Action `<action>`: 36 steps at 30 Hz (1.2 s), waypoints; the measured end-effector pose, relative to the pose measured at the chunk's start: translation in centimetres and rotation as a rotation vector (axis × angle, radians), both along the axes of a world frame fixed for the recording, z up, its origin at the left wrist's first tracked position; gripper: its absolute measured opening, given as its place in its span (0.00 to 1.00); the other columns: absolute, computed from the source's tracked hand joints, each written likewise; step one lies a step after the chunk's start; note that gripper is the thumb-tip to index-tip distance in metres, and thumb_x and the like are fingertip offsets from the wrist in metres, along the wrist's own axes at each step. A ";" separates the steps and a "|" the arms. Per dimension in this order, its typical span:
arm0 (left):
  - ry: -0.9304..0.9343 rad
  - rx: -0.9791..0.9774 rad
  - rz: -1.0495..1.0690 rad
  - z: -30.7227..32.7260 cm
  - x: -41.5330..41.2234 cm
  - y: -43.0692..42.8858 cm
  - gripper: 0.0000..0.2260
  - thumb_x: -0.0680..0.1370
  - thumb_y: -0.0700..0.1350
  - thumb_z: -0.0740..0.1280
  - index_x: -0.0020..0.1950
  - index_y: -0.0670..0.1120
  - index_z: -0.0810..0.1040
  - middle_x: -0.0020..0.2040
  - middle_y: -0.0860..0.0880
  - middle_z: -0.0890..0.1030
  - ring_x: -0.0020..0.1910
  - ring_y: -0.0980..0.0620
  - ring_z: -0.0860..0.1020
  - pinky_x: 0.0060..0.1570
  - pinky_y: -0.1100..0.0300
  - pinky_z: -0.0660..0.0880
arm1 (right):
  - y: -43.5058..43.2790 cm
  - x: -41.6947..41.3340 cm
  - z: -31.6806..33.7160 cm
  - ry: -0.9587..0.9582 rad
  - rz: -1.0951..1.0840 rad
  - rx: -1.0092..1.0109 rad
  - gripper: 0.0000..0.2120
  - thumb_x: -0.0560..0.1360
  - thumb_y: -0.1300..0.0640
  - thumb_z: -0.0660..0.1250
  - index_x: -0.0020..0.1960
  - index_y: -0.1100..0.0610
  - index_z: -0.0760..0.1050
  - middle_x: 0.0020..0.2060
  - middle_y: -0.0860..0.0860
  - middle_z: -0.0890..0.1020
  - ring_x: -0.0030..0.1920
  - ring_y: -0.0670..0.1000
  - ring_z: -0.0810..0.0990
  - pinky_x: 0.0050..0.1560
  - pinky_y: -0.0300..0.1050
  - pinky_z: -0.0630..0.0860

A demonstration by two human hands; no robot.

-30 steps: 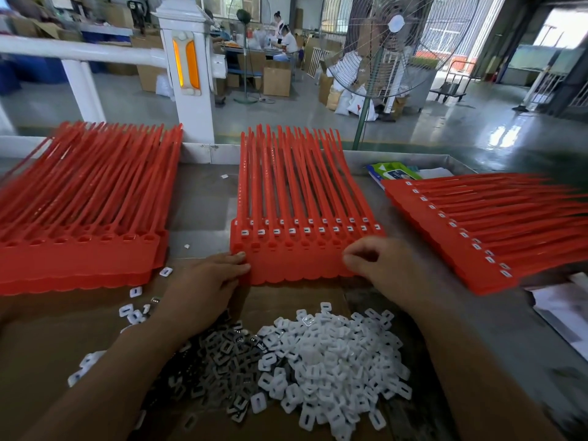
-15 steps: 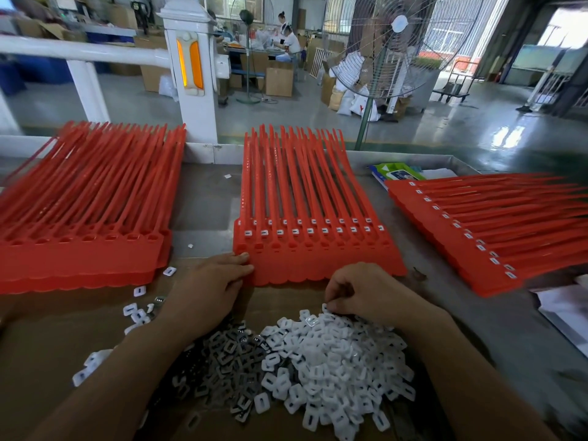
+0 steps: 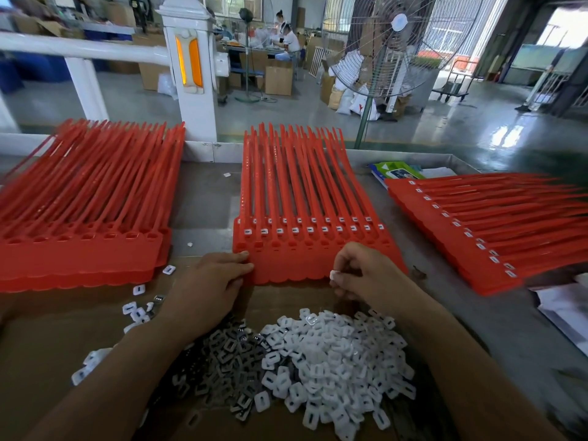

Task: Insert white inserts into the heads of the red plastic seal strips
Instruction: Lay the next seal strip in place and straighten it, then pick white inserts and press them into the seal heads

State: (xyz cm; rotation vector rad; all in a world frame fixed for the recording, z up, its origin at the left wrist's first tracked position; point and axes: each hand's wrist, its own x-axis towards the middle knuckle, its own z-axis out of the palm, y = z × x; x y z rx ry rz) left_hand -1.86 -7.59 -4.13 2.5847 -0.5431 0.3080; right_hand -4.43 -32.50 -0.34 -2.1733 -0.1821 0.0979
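A sheet of joined red seal strips (image 3: 305,218) lies in the middle of the table, heads toward me, white inserts seated in its head row. My left hand (image 3: 210,281) rests with straight fingers on the sheet's near left corner. My right hand (image 3: 366,275) hovers over the sheet's near right edge and pinches one white insert (image 3: 334,274) in its fingertips. A big pile of loose white inserts (image 3: 331,361) lies on brown cardboard just in front of me, part of it in shadow.
A stack of red strips with empty heads (image 3: 82,224) lies at the left. A stack with inserts fitted (image 3: 490,224) lies at the right. Stray inserts (image 3: 138,289) dot the cardboard at left. A green packet (image 3: 397,171) sits at the back right; white paper (image 3: 566,308) at the right edge.
My right hand dropped from the sheet's edge to the insert pile, then rose back toward the sheet with one white insert pinched. My left hand stayed on the sheet's corner.
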 end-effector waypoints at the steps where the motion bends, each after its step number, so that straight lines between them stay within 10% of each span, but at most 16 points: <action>1: 0.000 0.001 -0.001 0.0 0.0 0.0 0.14 0.76 0.40 0.64 0.61 0.49 0.76 0.65 0.55 0.72 0.65 0.56 0.69 0.63 0.66 0.59 | 0.0 0.0 -0.1 -0.020 -0.005 -0.023 0.08 0.73 0.62 0.67 0.40 0.53 0.71 0.36 0.50 0.80 0.35 0.43 0.81 0.38 0.37 0.78; 25: 0.002 -0.014 0.002 -0.2 0.1 -0.1 0.15 0.76 0.40 0.63 0.61 0.50 0.76 0.65 0.56 0.72 0.65 0.57 0.68 0.63 0.65 0.60 | 0.8 0.3 -0.7 -0.072 -0.155 -0.020 0.11 0.67 0.69 0.69 0.33 0.55 0.75 0.30 0.50 0.81 0.33 0.50 0.82 0.35 0.41 0.81; 36: -0.046 0.023 0.011 -0.1 -0.1 -0.2 0.12 0.76 0.42 0.63 0.59 0.49 0.78 0.62 0.54 0.75 0.62 0.56 0.70 0.61 0.66 0.60 | 1.6 0.6 0.4 -0.173 -0.069 -0.030 0.12 0.69 0.66 0.71 0.37 0.49 0.78 0.35 0.42 0.81 0.38 0.35 0.78 0.40 0.26 0.72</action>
